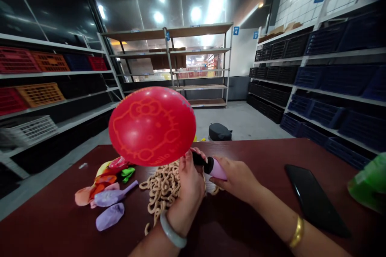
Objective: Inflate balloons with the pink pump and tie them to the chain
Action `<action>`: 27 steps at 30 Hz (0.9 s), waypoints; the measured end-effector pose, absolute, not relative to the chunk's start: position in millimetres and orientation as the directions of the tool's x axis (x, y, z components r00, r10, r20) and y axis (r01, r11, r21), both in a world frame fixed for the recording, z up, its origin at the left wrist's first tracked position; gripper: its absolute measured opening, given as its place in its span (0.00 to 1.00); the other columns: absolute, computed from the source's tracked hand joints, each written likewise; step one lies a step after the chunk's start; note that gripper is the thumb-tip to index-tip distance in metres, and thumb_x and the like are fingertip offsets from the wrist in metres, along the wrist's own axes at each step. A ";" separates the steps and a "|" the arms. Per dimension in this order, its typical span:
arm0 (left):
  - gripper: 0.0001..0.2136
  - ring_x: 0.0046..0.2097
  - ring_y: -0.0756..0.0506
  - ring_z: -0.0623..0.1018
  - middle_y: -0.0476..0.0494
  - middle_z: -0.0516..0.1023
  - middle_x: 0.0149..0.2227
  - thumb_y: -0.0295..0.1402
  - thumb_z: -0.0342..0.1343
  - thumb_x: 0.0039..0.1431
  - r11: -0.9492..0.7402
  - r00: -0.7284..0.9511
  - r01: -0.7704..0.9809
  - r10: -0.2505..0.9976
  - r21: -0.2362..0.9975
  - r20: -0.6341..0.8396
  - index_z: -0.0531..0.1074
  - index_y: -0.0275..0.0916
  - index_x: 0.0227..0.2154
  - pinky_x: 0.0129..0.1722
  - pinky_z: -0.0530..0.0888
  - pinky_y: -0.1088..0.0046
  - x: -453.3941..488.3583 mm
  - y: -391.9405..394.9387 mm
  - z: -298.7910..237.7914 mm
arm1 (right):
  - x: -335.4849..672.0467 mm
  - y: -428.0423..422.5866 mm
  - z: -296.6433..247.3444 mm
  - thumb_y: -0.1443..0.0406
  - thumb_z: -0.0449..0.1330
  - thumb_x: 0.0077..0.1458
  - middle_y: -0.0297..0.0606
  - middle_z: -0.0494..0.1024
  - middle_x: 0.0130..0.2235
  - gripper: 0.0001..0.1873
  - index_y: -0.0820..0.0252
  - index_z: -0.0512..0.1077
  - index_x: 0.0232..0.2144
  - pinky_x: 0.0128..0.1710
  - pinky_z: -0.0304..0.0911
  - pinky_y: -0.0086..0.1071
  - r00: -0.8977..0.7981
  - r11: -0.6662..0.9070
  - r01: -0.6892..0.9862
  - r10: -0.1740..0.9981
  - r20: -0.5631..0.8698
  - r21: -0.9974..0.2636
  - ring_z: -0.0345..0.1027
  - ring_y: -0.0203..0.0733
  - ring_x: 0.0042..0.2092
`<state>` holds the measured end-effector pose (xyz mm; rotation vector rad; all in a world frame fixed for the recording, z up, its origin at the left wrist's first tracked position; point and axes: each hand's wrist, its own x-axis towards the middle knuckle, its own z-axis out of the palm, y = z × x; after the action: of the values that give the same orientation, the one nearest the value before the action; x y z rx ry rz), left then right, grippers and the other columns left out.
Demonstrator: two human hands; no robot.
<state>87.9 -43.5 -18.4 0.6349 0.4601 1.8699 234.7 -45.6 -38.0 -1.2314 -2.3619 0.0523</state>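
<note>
A large inflated red balloon (152, 126) with a cartoon cat outline rises above the table. My left hand (191, 178) is closed at the balloon's lower end, around its neck and the black end of a hand pump; the neck itself is hidden by the fingers. My right hand (237, 176) grips the pump's pale pink-purple body (219, 170). Beneath my left hand lies a heap of beige curved rings or links (164, 186). To its left are several flat balloons: lilac (110, 217), orange (104, 180) and green (128, 174).
A black flat slab like a tablet (315, 198) lies on the dark red table (253, 229), right of my right arm. Beyond it stands a blurred green package (369, 184). A dark grey bag-like object (220, 131) sits on the floor ahead. Crate-filled shelves (301, 58) line both sides.
</note>
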 end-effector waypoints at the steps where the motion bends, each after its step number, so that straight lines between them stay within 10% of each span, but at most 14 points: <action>1: 0.10 0.29 0.50 0.70 0.48 0.67 0.29 0.38 0.61 0.54 -0.379 -0.312 -0.716 0.925 0.586 0.217 0.67 0.39 0.29 0.28 0.69 0.73 89.3 -44.7 -17.7 | 233.9 -46.4 -37.8 0.53 0.58 0.57 0.47 0.74 0.53 0.31 0.57 0.58 0.59 0.46 0.64 0.42 -0.485 0.598 0.761 0.782 0.391 -0.251 0.71 0.52 0.49; 27: 0.12 0.28 0.50 0.72 0.50 0.69 0.27 0.38 0.61 0.55 -0.487 -0.441 -0.683 0.869 0.544 0.224 0.64 0.38 0.31 0.28 0.69 0.74 51.8 -17.8 -10.1 | 251.0 -28.7 -45.1 0.49 0.55 0.59 0.47 0.74 0.53 0.31 0.58 0.60 0.59 0.46 0.65 0.44 -0.511 0.597 0.787 0.772 0.377 -0.156 0.71 0.53 0.49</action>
<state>51.8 -17.8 -10.1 0.5975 0.4674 2.0282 251.0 -28.7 -45.1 -1.2486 -2.4193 -0.0487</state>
